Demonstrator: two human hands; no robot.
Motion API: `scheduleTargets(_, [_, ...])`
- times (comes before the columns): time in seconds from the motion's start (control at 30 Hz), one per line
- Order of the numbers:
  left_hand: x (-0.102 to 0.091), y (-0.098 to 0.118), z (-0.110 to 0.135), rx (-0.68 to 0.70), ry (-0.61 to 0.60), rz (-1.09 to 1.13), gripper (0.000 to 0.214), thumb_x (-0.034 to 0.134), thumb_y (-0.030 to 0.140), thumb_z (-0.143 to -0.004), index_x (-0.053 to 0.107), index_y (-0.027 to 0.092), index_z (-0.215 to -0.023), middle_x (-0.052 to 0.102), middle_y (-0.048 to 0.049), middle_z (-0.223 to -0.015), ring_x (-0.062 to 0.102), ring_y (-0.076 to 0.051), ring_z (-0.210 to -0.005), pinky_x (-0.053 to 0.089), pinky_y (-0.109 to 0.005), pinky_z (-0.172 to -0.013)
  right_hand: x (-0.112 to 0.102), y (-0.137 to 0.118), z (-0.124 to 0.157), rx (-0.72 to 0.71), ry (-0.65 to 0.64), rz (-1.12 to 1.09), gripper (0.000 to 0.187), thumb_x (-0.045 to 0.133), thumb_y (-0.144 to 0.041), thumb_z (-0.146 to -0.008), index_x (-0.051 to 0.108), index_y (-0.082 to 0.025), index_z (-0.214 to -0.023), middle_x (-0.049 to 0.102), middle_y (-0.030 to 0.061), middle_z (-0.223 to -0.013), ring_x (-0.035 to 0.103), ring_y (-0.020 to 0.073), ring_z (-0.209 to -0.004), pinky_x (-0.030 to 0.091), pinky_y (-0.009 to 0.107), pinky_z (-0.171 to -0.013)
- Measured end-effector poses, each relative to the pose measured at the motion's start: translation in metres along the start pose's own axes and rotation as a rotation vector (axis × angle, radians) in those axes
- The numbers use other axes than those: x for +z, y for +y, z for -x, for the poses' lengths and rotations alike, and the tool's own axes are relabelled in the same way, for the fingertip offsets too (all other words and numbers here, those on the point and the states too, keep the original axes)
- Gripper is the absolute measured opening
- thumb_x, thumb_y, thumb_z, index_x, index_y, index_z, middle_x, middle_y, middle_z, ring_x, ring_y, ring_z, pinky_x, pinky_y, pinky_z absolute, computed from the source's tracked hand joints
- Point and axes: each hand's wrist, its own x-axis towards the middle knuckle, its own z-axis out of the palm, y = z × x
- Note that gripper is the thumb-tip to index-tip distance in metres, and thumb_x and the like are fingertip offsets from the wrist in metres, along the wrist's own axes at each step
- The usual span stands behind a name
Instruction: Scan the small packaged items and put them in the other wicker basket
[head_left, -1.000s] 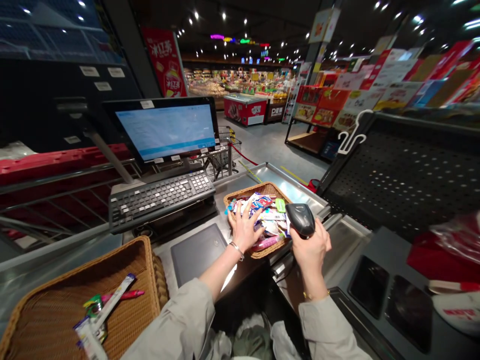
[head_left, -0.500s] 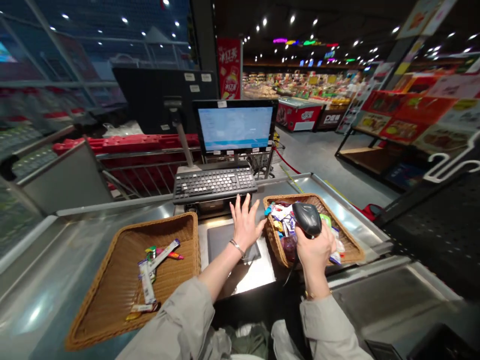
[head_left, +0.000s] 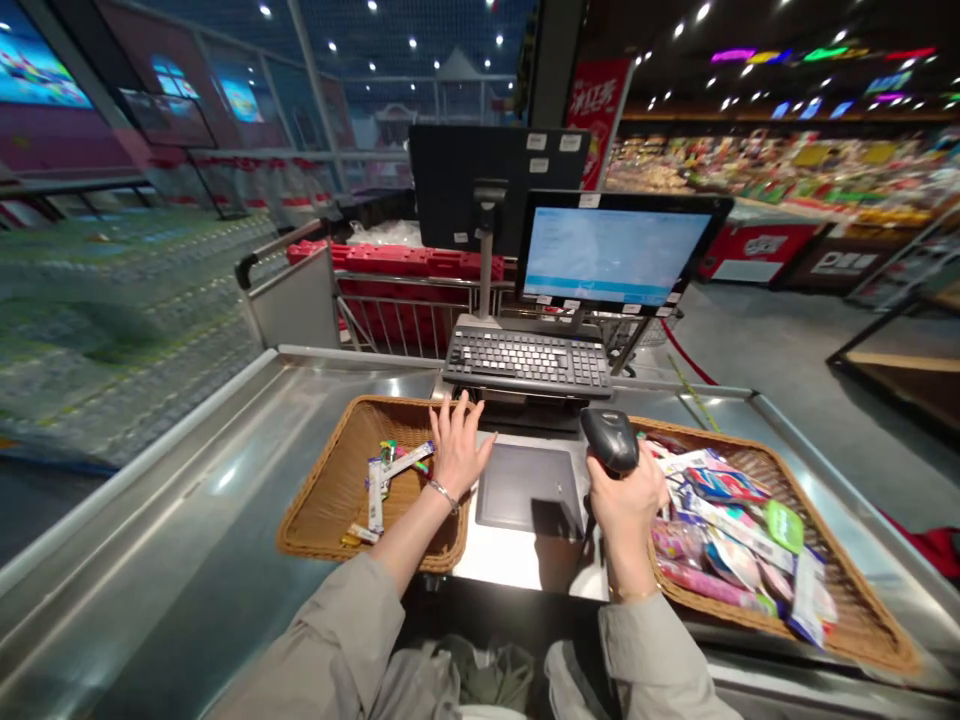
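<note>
My left hand is open, fingers spread, over the right side of the left wicker basket; whether it touches the rim I cannot tell. Several narrow snack packets lie loose in that basket. In my right hand is a black barcode scanner, gripped by its handle with the head up. It is beside the left edge of the right wicker basket, which holds a heap of colourful packets, among them a green-lidded item. Between the baskets lies a flat grey plate with a shadow on it.
A black keyboard stands behind the plate, below a lit monitor and a second screen seen from behind. The metal counter has raised edges. Beyond it stands a metal cart with red parts.
The view has turned to the left, so the counter and screens sit further right. My left hand has moved from above the plate to the left basket. The scanner stays in my right hand.
</note>
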Motion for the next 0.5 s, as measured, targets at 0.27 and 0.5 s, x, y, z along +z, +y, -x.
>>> scheduleTargets(0.27, [-0.013, -0.078, 0.021, -0.111, -0.078, -0.164, 0.054, 0.056, 0.035, -0.090, 0.049, 0.017, -0.140, 0.039, -0.0135, -0.155, 0.019, -0.037, -0.149, 0.016, -0.063, -0.119, 0.026, -0.017, 0.011, 0.001, -0.070, -0.046, 0.052, 0.059, -0.054, -0.069, 0.067, -0.014, -0.101, 0.065, 0.0198, -0.118, 0.053, 0.0356, -0.121, 0.031, 0.053, -0.107])
scheduleTargets(0.5, [-0.011, -0.118, 0.033, -0.144, -0.203, -0.257, 0.055, 0.056, 0.035, -0.090, 0.049, 0.016, -0.141, 0.042, -0.0142, -0.153, 0.022, -0.037, -0.147, 0.019, -0.062, -0.118, 0.036, -0.025, 0.015, 0.012, -0.118, -0.052, 0.052, 0.059, -0.055, -0.068, 0.068, -0.014, -0.099, 0.066, 0.0189, -0.116, 0.054, 0.0357, -0.122, 0.030, 0.054, -0.109])
